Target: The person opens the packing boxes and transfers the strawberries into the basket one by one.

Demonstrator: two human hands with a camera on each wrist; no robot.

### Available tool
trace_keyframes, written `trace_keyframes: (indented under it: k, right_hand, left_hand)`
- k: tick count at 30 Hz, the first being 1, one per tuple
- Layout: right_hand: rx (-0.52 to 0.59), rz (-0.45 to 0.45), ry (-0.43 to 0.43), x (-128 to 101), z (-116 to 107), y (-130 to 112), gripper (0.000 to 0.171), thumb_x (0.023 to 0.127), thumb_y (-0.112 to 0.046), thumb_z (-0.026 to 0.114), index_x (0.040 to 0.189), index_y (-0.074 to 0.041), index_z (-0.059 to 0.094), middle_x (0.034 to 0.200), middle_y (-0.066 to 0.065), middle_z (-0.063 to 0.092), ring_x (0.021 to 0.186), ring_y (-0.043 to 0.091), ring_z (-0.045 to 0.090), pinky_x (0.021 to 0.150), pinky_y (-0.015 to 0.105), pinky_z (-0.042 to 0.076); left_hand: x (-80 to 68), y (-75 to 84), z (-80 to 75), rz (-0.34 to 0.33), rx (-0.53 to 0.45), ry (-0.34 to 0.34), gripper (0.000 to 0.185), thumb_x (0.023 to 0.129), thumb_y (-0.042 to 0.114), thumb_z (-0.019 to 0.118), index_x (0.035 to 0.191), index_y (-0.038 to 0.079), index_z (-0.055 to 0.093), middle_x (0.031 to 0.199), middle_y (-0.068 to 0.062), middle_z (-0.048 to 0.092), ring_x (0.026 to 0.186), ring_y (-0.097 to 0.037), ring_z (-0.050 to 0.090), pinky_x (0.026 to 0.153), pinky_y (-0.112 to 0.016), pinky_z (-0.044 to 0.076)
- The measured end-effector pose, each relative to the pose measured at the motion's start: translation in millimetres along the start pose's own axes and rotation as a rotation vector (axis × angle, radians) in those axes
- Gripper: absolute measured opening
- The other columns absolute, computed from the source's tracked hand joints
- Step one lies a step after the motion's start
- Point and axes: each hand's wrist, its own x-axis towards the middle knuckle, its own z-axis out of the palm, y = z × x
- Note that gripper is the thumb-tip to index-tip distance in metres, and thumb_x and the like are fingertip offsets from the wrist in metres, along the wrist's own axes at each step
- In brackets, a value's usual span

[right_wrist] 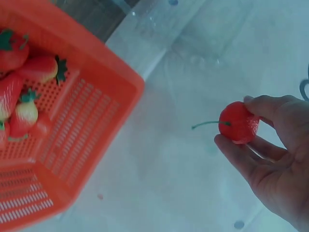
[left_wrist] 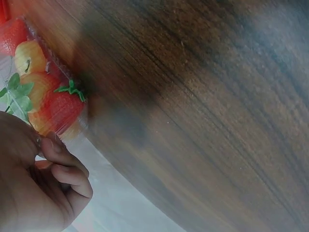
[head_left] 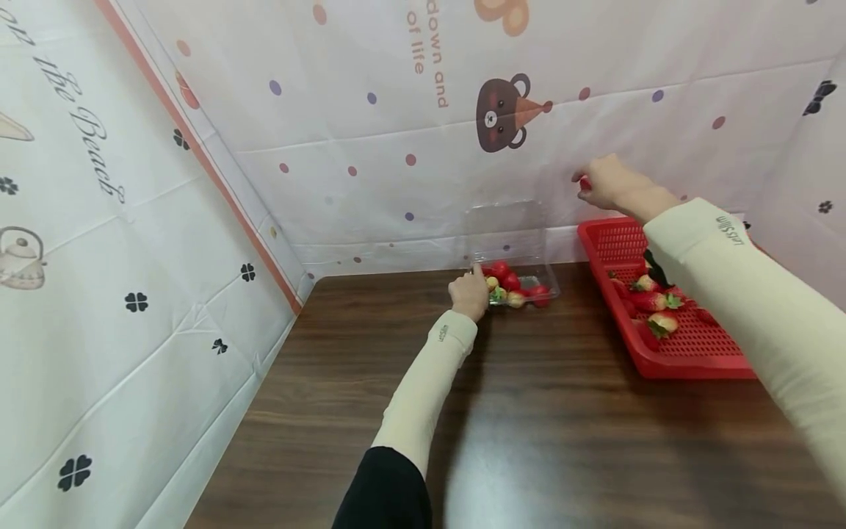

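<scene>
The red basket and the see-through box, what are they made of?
The red basket looks like hard plastic: one even bright red, slightly glossy, with neat rows of small moulded holes in its floor and walls. The see-through box looks like thin clear plastic: the wall pattern shows through its raised lid, and the strawberries inside are visible through its sides. The left hand touches it.

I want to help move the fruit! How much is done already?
Several strawberries already lie in the red basket. The right hand holds a small red fruit with a stem above the basket. The left hand steadies the clear box, where a few fruits remain.
</scene>
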Motion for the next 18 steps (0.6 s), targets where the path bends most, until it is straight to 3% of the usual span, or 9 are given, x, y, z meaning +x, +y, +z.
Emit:
trace_keyframes:
  k: [4,8,10,18]
  right_hand:
    - [-0.015,0.011,-0.011,-5,-12,7,0.049,0.093,-0.002,0.065,0.137,0.013,0.049,0.126,0.041,0.057,0.111,0.051,0.059,0.095,0.06,0.051]
    - [-0.047,0.021,-0.02,-11,-17,13,0.054,0.092,-0.009,0.069,0.138,0.013,0.049,0.125,0.04,0.057,0.112,0.05,0.058,0.095,0.061,0.051]
    - [-0.071,0.018,-0.011,-13,-18,17,0.054,0.091,-0.01,0.071,0.135,0.013,0.051,0.123,0.039,0.057,0.11,0.05,0.058,0.093,0.06,0.052]
    - [-0.074,0.057,0.022,-26,-17,31,0.047,0.086,-0.008,0.077,0.122,0.016,0.058,0.117,0.039,0.054,0.103,0.051,0.057,0.088,0.06,0.054]
  left_hand:
    - [-0.6,-1.3,-0.9,-0.002,-0.005,-0.005,0.037,0.107,0.027,0.046,0.143,0.016,0.046,0.11,-0.005,0.075,0.091,-0.021,0.075,0.073,-0.036,0.058]
    - [-0.6,-2.1,-0.9,-0.001,0.019,0.009,0.041,0.106,0.027,0.048,0.146,0.017,0.045,0.109,-0.005,0.075,0.091,-0.02,0.075,0.071,-0.035,0.058]
    - [-0.6,-2.2,-0.7,-0.002,0.027,0.008,0.045,0.106,0.027,0.048,0.149,0.017,0.043,0.109,-0.004,0.075,0.091,-0.02,0.075,0.071,-0.035,0.058]
    - [-0.3,-0.5,1.2,-0.002,-0.004,0.006,0.035,0.105,0.027,0.048,0.139,0.017,0.048,0.108,-0.006,0.076,0.091,-0.021,0.075,0.071,-0.036,0.059]
